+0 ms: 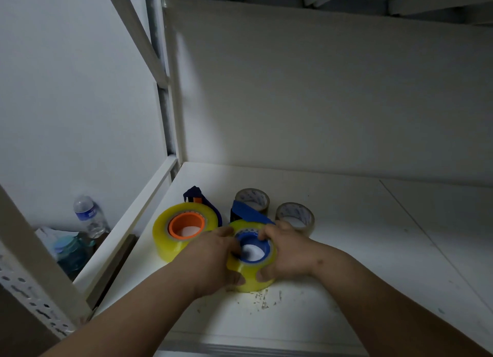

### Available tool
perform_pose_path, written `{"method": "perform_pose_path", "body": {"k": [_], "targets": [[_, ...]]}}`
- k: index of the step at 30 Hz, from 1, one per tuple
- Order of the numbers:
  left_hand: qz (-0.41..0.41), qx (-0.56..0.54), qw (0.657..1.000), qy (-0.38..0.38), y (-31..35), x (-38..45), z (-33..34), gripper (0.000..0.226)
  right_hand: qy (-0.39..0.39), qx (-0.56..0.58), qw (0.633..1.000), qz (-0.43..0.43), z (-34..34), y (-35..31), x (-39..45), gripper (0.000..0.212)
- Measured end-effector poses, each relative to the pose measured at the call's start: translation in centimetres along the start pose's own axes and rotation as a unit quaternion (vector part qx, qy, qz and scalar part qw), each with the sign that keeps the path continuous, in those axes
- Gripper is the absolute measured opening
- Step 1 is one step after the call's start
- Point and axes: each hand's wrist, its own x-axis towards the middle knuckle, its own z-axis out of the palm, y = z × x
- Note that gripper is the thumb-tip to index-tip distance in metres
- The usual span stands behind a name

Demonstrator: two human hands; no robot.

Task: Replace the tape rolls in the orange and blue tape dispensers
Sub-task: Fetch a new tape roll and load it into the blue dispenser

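- Both hands gripped the yellow tape roll (250, 279) seated on the blue dispenser (252, 250), near the front of the white shelf (373, 250)
- The left hand (213, 260) clasped the roll's left side, fingers curled over the top edge and thumb against the front wall
- The right hand (289, 252) clasped the right side, fingertips at the blue hub's rim
- Just to the left lay the orange dispenser (186, 224), a second yellow roll (170, 239) around its hub
- Two near-empty tape cores (252, 199) stood behind, close together
- A water bottle (89, 216) stood beyond the shelf's left edge
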Motion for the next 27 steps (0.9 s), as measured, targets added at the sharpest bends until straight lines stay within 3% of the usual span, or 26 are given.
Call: {"method": "perform_pose_path", "body": {"k": [8, 15, 22, 27], "targets": [[0.026, 0.086, 0.995, 0.039, 1.1, 2.1, 0.2, 0.050, 0.028, -0.028, 0.999, 0.017, -0.5, 2.0, 1.7, 0.079], [0.055, 0.043, 0.998, 0.008, 1.5, 4.8, 0.2, 0.037, 0.067, -0.042, 0.995, 0.054, -0.9, 3.0, 3.0, 0.084], [0.053, 0.025, 0.998, -0.001, 1.8, 6.4, 0.5, 0.045, 0.080, -0.065, 0.992, 0.078, -1.2, 3.3, 3.2, 0.081], [0.052, 0.009, 0.998, 0.015, 0.8, 5.8, 0.6, 0.065, 0.092, -0.074, 0.990, 0.077, -1.0, 3.3, 2.6, 0.079]]}}
